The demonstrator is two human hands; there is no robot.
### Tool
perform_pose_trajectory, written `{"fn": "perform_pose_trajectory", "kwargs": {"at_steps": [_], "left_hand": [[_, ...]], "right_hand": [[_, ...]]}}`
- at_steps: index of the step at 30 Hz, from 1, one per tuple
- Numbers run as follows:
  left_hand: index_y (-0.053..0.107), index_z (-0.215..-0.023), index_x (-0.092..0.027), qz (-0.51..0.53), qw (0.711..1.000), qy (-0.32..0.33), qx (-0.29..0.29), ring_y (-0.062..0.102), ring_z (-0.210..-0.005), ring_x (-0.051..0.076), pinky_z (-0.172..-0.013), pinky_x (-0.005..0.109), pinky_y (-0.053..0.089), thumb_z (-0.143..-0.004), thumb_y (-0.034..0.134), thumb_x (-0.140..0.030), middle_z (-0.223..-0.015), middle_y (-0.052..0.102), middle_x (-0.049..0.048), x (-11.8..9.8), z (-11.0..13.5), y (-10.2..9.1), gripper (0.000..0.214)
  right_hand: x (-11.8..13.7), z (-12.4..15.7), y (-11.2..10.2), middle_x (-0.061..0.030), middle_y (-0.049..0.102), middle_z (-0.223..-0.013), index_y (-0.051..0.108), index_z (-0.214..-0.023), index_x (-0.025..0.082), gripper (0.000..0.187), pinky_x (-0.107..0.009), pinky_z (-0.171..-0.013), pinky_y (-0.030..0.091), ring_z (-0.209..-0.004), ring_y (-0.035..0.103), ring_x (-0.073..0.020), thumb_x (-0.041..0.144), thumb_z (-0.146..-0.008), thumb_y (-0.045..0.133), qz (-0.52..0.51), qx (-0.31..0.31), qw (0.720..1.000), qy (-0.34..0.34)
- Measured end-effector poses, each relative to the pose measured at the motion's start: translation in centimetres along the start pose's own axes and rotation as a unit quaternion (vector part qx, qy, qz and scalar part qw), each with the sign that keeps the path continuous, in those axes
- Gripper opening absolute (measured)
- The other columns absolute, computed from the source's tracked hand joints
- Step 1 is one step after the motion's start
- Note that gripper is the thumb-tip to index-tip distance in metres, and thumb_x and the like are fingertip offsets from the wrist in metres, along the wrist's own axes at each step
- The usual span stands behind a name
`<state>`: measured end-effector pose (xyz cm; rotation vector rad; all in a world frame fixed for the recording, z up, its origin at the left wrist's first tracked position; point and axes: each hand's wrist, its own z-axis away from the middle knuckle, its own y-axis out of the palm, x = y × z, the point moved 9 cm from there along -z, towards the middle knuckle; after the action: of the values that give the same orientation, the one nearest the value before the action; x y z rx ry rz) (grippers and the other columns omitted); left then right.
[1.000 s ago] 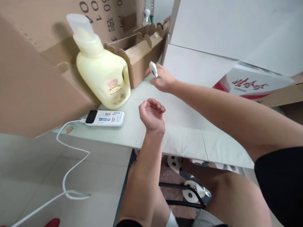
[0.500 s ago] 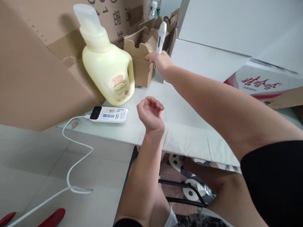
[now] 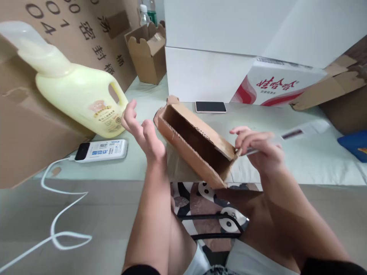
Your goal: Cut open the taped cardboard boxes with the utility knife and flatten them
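Observation:
A small open brown cardboard box [image 3: 195, 141] lies tilted at the near edge of the pale tabletop [image 3: 301, 160], between my hands. Beside the box's left end, my left hand [image 3: 143, 130] is raised with its fingers spread and holds nothing. My right hand [image 3: 258, 147] is closed at the box's right end, pinching the corner flap. It also grips a slim white tool [image 3: 288, 135], blurred, that points out to the right.
A pale yellow jug [image 3: 83, 99] leans against a large brown carton on the left, with a power bank [image 3: 100, 149] and white cable [image 3: 57, 214] below it. A phone [image 3: 210, 107], white boxes [image 3: 206, 72], a red-and-white carton [image 3: 275, 86] and another small cardboard box [image 3: 147, 53] stand behind. A blue item [image 3: 354, 143] lies far right.
My right hand has come back from the far cardboard boxes, still gripping the white tool, and a box now lies in front of me. My left hand has opened from a loose fist.

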<state>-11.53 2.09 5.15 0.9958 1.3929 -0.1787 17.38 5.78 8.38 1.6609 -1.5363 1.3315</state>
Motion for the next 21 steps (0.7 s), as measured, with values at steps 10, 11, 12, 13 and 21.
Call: {"fn": "perform_pose_trajectory", "kwargs": {"at_steps": [10,11,12,13,21], "left_hand": [[0.056,-0.06,-0.02,-0.175,0.957,0.171,0.157,0.058,-0.116,0.024,-0.111,0.037,0.044,-0.079,0.053,-0.009,-0.098,0.058,0.0071,0.5,1.0,5.9,0.023],[0.053,-0.058,-0.02,-0.166,0.959,0.18,0.14,0.059,-0.111,0.024,-0.109,0.038,0.046,-0.077,0.05,-0.007,-0.093,0.057,0.0077,0.7,0.8,5.7,0.023],[0.05,-0.056,-0.02,-0.153,0.962,0.189,0.126,0.059,-0.108,0.023,-0.108,0.037,0.046,-0.077,0.047,-0.007,-0.087,0.057,0.0079,0.8,0.8,5.6,0.024],[0.048,-0.057,-0.02,-0.116,0.969,0.19,0.11,0.06,-0.104,0.023,-0.105,0.038,0.047,-0.078,0.043,-0.009,-0.085,0.057,0.0083,1.0,0.7,5.3,0.024],[0.045,-0.069,-0.022,-0.014,0.984,0.126,0.125,0.061,-0.058,0.017,-0.063,0.032,0.047,-0.077,0.041,-0.017,-0.07,0.066,0.0024,1.5,2.6,7.3,0.011]], "right_hand": [[2.7,6.5,-2.5,0.0023,0.081,-0.083,0.051,-0.071,0.029,0.011,-0.059,-0.109,0.039,-0.111,0.073,-0.0328,0.022,-0.078,0.055,0.106,0.145,0.983,-0.026],[2.6,7.0,-2.6,0.0022,0.082,-0.093,0.051,-0.073,0.029,0.01,-0.06,-0.114,0.034,-0.128,0.066,-0.034,0.021,-0.078,0.055,0.131,0.18,0.974,-0.027],[2.3,7.4,-2.7,0.0019,0.082,-0.104,0.051,-0.074,0.029,0.01,-0.061,-0.118,0.029,-0.141,0.057,-0.0343,0.021,-0.078,0.055,0.15,0.207,0.967,-0.025],[1.9,7.8,-2.9,0.0017,0.08,-0.115,0.051,-0.075,0.029,0.009,-0.061,-0.122,0.025,-0.149,0.048,-0.0344,0.021,-0.078,0.055,0.159,0.22,0.962,-0.019],[-0.3,7.5,-4.9,-0.0025,0.052,-0.159,0.065,-0.1,0.032,0.02,-0.06,-0.123,0.037,-0.155,0.037,-0.0345,0.021,-0.084,0.062,0.11,0.102,0.988,0.04]]}}
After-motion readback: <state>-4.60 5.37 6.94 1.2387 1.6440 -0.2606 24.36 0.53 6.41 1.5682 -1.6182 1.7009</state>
